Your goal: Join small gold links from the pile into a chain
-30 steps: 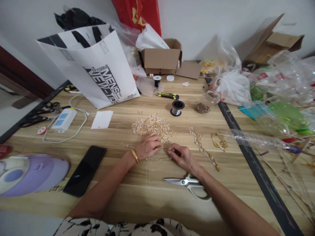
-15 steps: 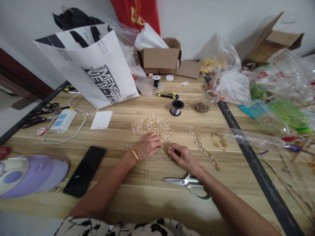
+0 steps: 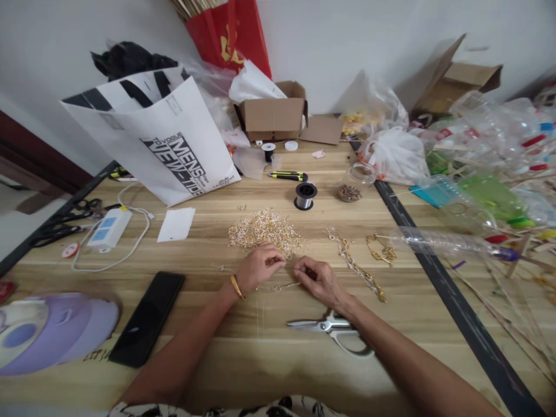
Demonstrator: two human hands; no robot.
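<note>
My left hand (image 3: 262,267) is at the near edge of a pile of small gold and silver beads (image 3: 264,229). Its thumb and fingertips are pinched together, and whatever lies between them is too small to make out. Just to its right, my right hand (image 3: 320,282) is closed, thumb against curled fingers. A thin beaded strand (image 3: 277,288) lies on the wood below both hands and runs up to the right fingers. White-handled scissors (image 3: 324,326) rest partly open beside my right forearm. Farther right lie a silver-and-gold chain (image 3: 354,263) and a gold chain (image 3: 381,250).
Behind the beads stand a wire spool (image 3: 306,197), a yellow-black cutter (image 3: 287,175) and a jar of beads (image 3: 354,184). A white paper bag (image 3: 174,133) rises at the back left. A phone (image 3: 147,318) lies left, and plastic bottles (image 3: 486,136) crowd the right.
My left hand has drawn back from the bead pile and turned, its fingertips now pinched toward my right hand. The right hand stays almost in place. The whole view has tilted slightly.
</note>
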